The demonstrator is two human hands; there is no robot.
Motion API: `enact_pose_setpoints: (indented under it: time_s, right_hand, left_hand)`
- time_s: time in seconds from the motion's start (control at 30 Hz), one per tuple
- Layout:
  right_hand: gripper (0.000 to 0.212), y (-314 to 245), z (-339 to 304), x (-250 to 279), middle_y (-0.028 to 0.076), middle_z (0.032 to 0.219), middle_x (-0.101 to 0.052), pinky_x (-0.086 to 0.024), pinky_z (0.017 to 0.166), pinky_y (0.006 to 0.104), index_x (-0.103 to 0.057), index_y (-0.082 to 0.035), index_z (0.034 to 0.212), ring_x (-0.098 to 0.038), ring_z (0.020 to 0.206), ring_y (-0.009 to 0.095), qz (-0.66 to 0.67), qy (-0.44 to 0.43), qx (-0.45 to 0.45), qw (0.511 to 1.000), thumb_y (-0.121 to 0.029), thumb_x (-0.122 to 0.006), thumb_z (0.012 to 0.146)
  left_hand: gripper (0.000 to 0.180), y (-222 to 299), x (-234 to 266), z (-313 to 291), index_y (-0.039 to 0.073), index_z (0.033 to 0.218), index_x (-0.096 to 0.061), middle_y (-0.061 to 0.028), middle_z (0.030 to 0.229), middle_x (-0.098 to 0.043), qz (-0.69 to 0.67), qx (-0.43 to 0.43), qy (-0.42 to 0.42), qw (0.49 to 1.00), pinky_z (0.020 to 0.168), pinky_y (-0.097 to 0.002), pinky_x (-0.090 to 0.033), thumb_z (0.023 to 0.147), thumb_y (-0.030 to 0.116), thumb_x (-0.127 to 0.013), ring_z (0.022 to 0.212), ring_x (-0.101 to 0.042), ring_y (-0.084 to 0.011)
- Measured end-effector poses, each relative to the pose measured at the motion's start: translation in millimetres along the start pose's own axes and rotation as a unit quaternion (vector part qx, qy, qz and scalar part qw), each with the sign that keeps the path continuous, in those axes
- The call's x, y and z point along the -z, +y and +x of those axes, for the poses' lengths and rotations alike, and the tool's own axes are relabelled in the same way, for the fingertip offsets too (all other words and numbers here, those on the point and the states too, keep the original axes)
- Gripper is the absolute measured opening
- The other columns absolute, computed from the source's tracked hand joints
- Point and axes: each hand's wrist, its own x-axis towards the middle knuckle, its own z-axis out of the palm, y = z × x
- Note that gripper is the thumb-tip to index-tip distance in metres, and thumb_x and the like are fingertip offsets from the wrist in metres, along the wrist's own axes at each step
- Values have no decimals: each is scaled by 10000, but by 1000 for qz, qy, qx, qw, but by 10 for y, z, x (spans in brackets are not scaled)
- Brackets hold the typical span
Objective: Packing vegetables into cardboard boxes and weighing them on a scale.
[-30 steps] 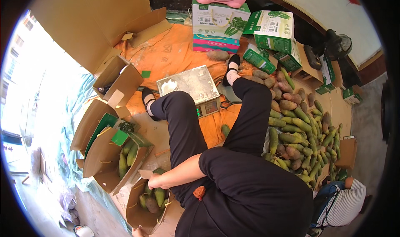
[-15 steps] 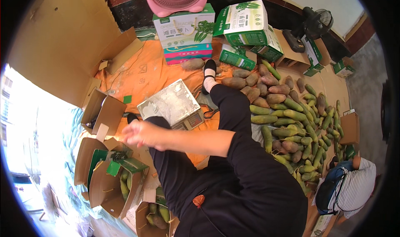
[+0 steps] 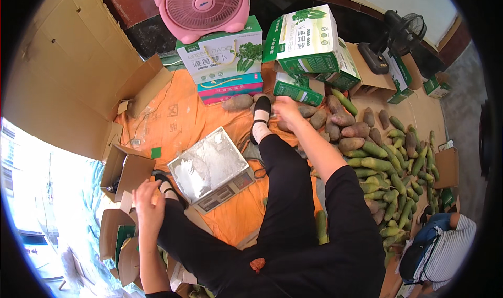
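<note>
My right hand (image 3: 287,112) reaches out beside my shoe, over the near edge of the brown-red sweet potatoes (image 3: 343,118). Its fingers look spread, and no held thing shows in it. At the left, my left hand (image 3: 149,206) is raised above the open cardboard boxes (image 3: 127,261), fingers loosely bent and apart, with nothing visible in them. Between my legs and the far boxes sits a flat weighing scale (image 3: 209,164) with a worn silver pan, bare on top. To the right lies a large heap of green radishes (image 3: 387,167).
A pink fan (image 3: 204,4) stands on stacked gift boxes (image 3: 220,51) at the back. More green-white cartons (image 3: 304,38) and a black fan (image 3: 398,33) are at the back right. Another person (image 3: 440,245) in a striped top bends at the right edge. An orange sheet (image 3: 173,104) covers the floor.
My right hand has swung from the left, across the scale, out to the sweet potatoes. My left hand has come into view by the boxes. The view has shifted slightly.
</note>
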Motion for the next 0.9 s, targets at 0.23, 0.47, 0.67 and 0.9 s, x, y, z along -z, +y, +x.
enact_pose_setpoints:
  time_s: [0.23, 0.47, 0.67, 0.9]
  right_hand:
    - [672, 245, 1120, 298, 98, 947, -603, -453, 588, 313, -333, -114, 1402, -573, 751, 172, -53, 118, -45, 991, -52, -623, 798]
    - [834, 328, 2014, 244, 204, 1185, -561, -512, 710, 343, -265, -65, 1433, -602, 957, 277, -51, 141, 22, 989, -38, -683, 712]
    - [889, 175, 2252, 251, 85, 1039, -579, -474, 623, 375, -150, -216, 1475, -572, 806, 212, -77, 132, -31, 988, -79, -674, 770]
    - [829, -39, 2245, 379, 83, 1130, -556, -458, 741, 426, -264, -174, 1433, -536, 933, 211, -2, 45, -65, 997, -131, -707, 733]
  left_hand:
    - [329, -125, -357, 99, 96, 1062, -640, -133, 1055, -604, 47, 49, -164, 984, 1045, -553, -264, 735, 118, -665, 1087, -525, -318]
    - [299, -52, -375, 179, 80, 1036, -647, -127, 1058, -612, 97, 78, -204, 971, 1073, -512, -244, 741, 123, -666, 1076, -536, -303]
    - [295, -54, -411, 246, 84, 1027, -652, -117, 1021, -619, 92, 83, -187, 974, 1073, -503, -248, 734, 114, -669, 1060, -547, -289]
    - [289, 4, -438, 299, 79, 1009, -660, -104, 1009, -626, 105, 72, -194, 973, 1064, -510, -259, 722, 108, -682, 1062, -554, -284]
